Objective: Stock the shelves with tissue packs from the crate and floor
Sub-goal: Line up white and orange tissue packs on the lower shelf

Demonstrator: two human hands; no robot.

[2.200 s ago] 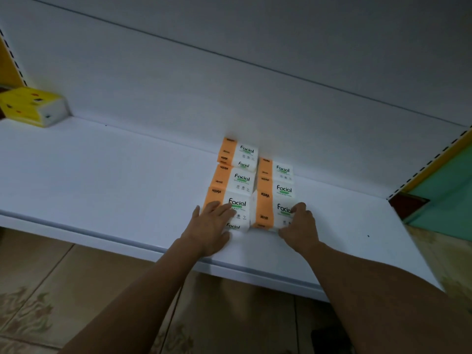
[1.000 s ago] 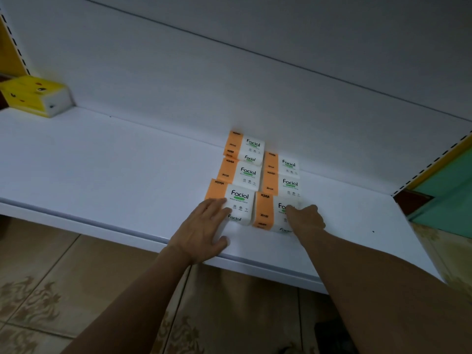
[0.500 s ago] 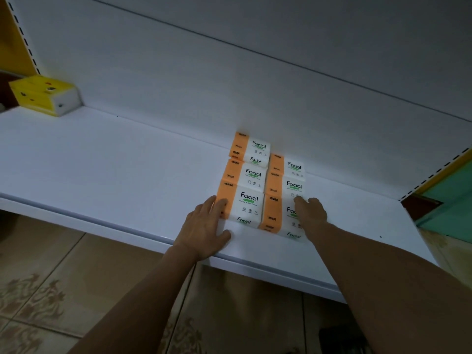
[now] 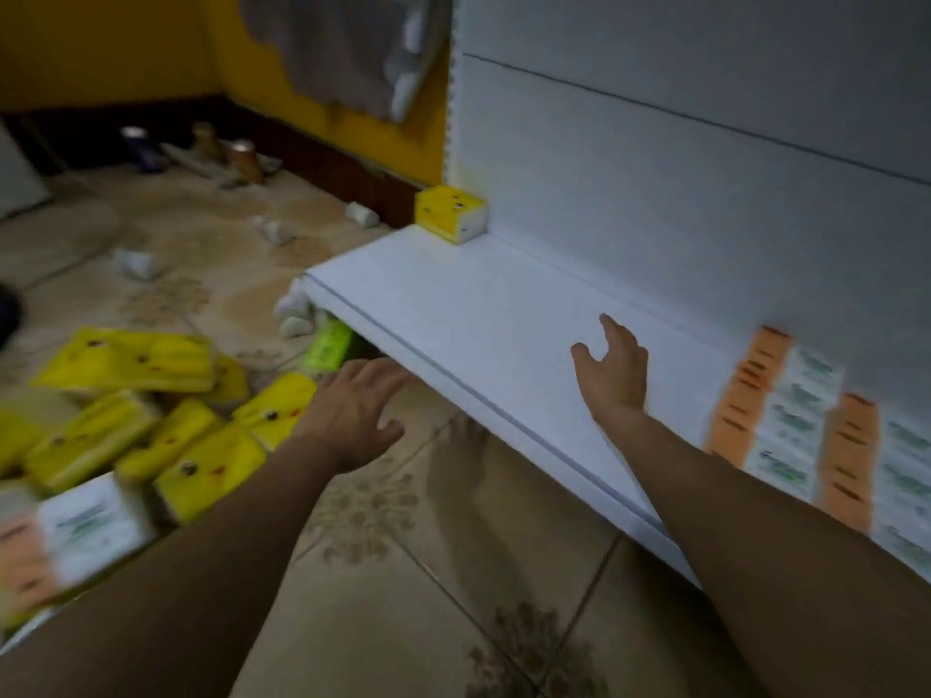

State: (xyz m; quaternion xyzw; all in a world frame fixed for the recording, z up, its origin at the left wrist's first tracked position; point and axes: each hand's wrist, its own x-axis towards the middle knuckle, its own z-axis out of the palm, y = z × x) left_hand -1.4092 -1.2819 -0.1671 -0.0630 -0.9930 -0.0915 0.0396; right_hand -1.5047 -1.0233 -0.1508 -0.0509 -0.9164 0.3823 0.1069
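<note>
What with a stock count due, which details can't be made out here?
Head view:
Orange-and-white tissue packs on the white shelf: print motion-blurred, row cut by right edge.
Yellow tissue packs piled on the tiled floor: overlapping, cut by left edge, uncountable.
Green pack: partly under the shelf.

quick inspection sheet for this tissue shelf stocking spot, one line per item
surface: white shelf board, low above the floor
job's things: orange-and-white tissue packs in two rows on the shelf's right; one yellow tissue pack at its back left corner; pile of yellow packs on the floor; blurred orange-and-white pack at lower left
clutter: small white objects and cans on the floor; green pack under the shelf edge
hands: left hand open beside the yellow pile; right hand open over the shelf, holding nothing
cables: nothing seen
surroundings: patterned tile floor, yellow wall, hanging grey cloth
</note>
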